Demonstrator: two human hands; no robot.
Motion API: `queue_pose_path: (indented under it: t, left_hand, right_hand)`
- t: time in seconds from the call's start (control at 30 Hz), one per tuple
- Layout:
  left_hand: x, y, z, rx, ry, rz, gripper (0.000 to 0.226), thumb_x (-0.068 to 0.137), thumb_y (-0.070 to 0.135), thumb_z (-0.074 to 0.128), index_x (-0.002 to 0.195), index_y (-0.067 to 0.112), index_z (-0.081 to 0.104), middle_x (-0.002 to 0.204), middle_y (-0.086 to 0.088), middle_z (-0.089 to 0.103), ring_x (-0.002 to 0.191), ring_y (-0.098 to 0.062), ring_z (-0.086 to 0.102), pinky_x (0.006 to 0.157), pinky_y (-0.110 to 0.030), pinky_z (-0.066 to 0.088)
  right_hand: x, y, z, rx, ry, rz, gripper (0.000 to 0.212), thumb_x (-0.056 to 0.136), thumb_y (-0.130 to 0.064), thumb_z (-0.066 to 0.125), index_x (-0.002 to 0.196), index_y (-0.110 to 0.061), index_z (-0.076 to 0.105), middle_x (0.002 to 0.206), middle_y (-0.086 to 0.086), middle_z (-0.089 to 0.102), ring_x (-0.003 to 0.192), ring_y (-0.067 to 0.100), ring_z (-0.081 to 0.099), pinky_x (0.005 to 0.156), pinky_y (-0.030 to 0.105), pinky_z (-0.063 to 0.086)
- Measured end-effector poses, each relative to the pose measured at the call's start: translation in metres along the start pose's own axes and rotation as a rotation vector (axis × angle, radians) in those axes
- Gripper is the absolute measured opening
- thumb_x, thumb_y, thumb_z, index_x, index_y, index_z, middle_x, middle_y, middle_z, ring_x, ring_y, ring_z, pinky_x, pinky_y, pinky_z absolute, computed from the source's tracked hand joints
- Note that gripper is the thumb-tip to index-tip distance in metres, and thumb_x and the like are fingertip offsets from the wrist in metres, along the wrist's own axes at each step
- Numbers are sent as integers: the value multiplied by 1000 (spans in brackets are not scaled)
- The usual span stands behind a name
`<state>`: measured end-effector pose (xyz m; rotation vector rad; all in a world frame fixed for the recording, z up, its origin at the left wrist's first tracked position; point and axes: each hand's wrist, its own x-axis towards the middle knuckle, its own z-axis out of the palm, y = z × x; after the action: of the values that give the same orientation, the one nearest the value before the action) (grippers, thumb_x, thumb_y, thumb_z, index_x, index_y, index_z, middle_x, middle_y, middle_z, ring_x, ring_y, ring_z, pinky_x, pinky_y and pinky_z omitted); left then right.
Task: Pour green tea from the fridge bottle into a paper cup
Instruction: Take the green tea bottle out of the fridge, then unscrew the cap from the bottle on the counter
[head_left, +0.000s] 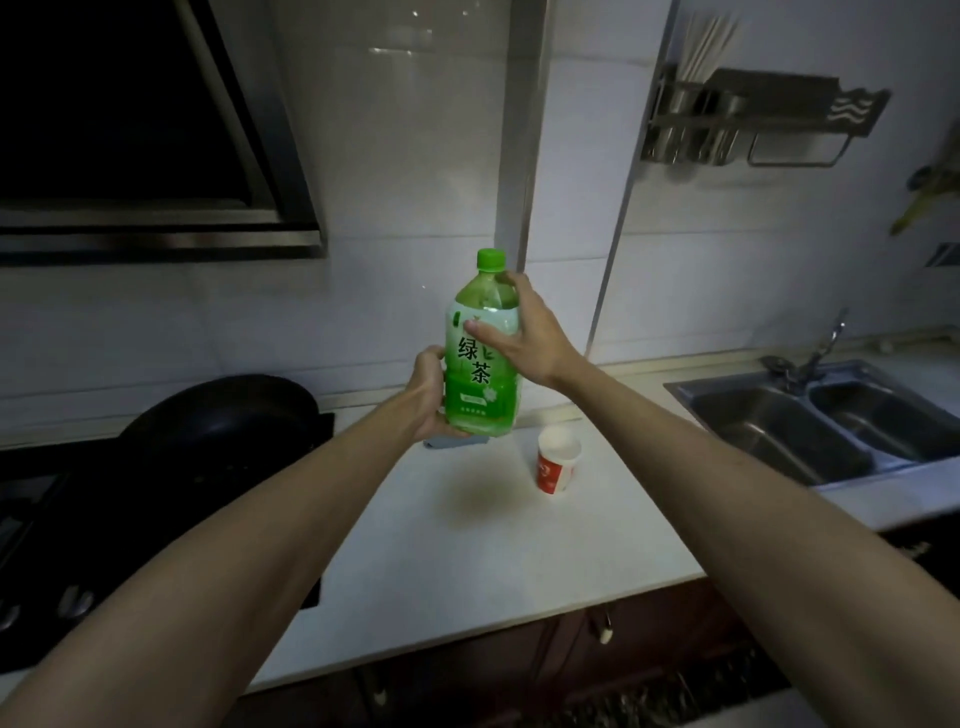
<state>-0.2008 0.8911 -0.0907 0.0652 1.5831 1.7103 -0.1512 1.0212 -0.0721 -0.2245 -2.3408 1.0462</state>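
A large green tea bottle with a green label and a green cap is held upright above the white counter. My left hand grips its lower part from the left. My right hand wraps round its shoulder below the cap, which is on. A red and white paper cup stands upright and looks to hold nothing, on the counter just right of and below the bottle.
A black pan sits on the dark hob at the left. A steel double sink with a tap lies at the right. A grey cloth peeks out under the bottle. A utensil rack hangs on the wall.
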Motion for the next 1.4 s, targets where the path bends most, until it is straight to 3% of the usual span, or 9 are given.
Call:
queue_pose_path:
  t: [0.33, 0.47, 0.7, 0.87, 1.0, 1.1, 1.17, 1.3, 1.4]
  left_hand:
    - [72, -67, -8, 54, 52, -74, 37, 96, 32, 29, 90, 13, 61, 91, -12, 61, 83, -31, 57, 92, -55, 48]
    - [106, -97, -13, 22, 79, -149, 37, 96, 33, 30, 102, 11, 59, 94, -15, 61, 80, -31, 58, 67, -38, 49]
    - [143, -143, -27, 16, 131, -283, 33, 93, 25, 30, 97, 9, 59, 90, -17, 61, 77, -29, 58, 66, -34, 50]
    - [170, -170, -46, 92, 175, -305, 38, 95, 17, 34, 118, 4, 61, 97, -18, 65, 92, -34, 60, 96, -46, 48]
    - [182, -180, -56, 187, 162, -328, 32, 99, 14, 33, 105, 8, 64, 98, -17, 65, 92, -33, 60, 97, -45, 48]
    - [186, -187, -59, 217, 152, -322, 29, 98, 10, 37, 90, 9, 65, 95, -15, 65, 85, -28, 62, 84, -40, 52]
    - [189, -193, -63, 256, 126, -297, 28, 99, 8, 36, 102, 5, 64, 102, -14, 66, 88, -26, 63, 82, -36, 53]
    - [191, -207, -71, 367, 106, -215, 37, 93, -1, 43, 127, 5, 56, 124, -14, 62, 111, -28, 61, 99, -41, 49]
    - [189, -214, -71, 420, 71, -158, 45, 86, -8, 54, 129, 2, 49, 126, -18, 59, 114, -33, 59, 97, -46, 50]
  right_hand:
    - [-23, 82, 28, 47, -154, 160, 70, 79, -30, 79, 132, -14, 37, 121, 4, 58, 108, 16, 58, 89, 26, 48]
    - [-30, 117, 45, 100, -177, 233, 69, 74, -24, 84, 128, -17, 41, 119, 2, 60, 107, 16, 59, 93, 34, 51]
    - [-42, 176, 84, 39, -242, 293, 82, 63, -34, 90, 128, -23, 42, 122, 2, 56, 110, 19, 56, 96, 43, 49]
    - [-50, 206, 105, 10, -303, 331, 87, 60, -35, 91, 130, -25, 41, 123, 3, 55, 112, 19, 55, 97, 43, 50]
    - [-53, 220, 118, 6, -324, 344, 85, 58, -36, 90, 127, -30, 40, 123, 1, 56, 112, 18, 56, 94, 44, 52]
    - [-55, 224, 124, 1, -337, 358, 84, 57, -39, 88, 126, -30, 41, 123, 0, 56, 111, 17, 56, 91, 44, 54]
    - [-56, 224, 126, -6, -337, 363, 82, 57, -38, 88, 124, -29, 42, 122, -1, 56, 110, 17, 57, 89, 43, 55]
    - [-58, 226, 127, -2, -339, 355, 81, 57, -38, 89, 122, -29, 42, 120, -2, 55, 109, 16, 57, 87, 40, 56]
    - [-60, 224, 126, -12, -357, 336, 80, 59, -34, 90, 123, -26, 42, 121, -1, 54, 110, 16, 56, 89, 39, 56]
